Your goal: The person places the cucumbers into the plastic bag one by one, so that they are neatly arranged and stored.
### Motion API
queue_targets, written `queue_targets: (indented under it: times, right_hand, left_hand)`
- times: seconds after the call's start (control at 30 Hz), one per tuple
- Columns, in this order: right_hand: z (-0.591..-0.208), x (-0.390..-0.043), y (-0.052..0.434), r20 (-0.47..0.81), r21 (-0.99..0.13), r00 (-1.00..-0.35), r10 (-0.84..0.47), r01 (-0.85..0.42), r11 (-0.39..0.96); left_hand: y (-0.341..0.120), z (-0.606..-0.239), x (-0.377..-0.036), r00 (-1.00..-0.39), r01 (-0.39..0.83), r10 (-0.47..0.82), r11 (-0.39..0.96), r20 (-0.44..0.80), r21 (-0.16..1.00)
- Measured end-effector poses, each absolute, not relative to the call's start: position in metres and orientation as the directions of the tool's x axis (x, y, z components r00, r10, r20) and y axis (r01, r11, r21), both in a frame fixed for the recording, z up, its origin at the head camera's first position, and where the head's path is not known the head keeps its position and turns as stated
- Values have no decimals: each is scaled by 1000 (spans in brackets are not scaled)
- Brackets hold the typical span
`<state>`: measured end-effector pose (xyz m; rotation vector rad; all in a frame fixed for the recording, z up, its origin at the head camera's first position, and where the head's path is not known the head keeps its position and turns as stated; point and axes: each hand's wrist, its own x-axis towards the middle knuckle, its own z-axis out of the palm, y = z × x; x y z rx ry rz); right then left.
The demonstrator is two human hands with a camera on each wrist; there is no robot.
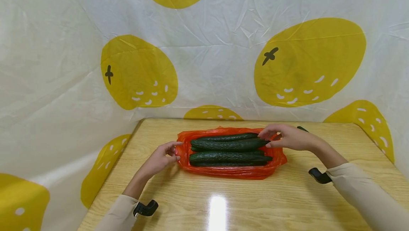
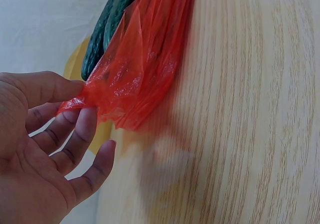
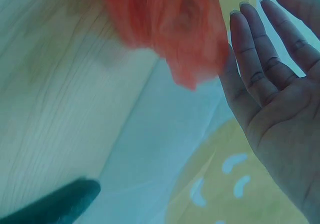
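Several dark green cucumbers (image 1: 230, 156) lie side by side in a spread red plastic bag (image 1: 230, 171) on the table. My left hand (image 1: 161, 158) is at the bag's left end. In the left wrist view, its thumb and fingers pinch the edge of the red film, and the cucumber ends show just above. My right hand (image 1: 290, 138) hovers over the bag's right end, with fingertips right at the cucumber tips. In the right wrist view, its fingers (image 3: 250, 48) are extended beside the crumpled bag end and hold nothing.
Another cucumber (image 3: 60, 204) lies on the wooden table (image 1: 179, 202) to the right of the bag, mostly hidden behind my right hand in the head view. A white sheet (image 1: 211, 67) printed with yellow fruit hangs behind and along the sides of the table.
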<state>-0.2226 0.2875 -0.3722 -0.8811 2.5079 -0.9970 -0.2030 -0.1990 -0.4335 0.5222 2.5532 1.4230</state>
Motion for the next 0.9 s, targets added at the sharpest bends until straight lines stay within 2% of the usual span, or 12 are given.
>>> queue_targets:
  times: [0.23,0.5,0.9]
  right_hand:
    - [-372,-217,312,-13,-716,-778,-628,-432,549]
    - [-370,-209,336,17,-713,-794,-608,-436,549]
    - [-381,-199,375,12,-634,-842,-540,-424,647]
  left_hand:
    - [-187,-405,-188,-916,232,401,471,27,851]
    - [-196,-432,-204,-922,223,387,495,16,840]
    - [-199,-434,-206,-924,207,383,493,4,845]
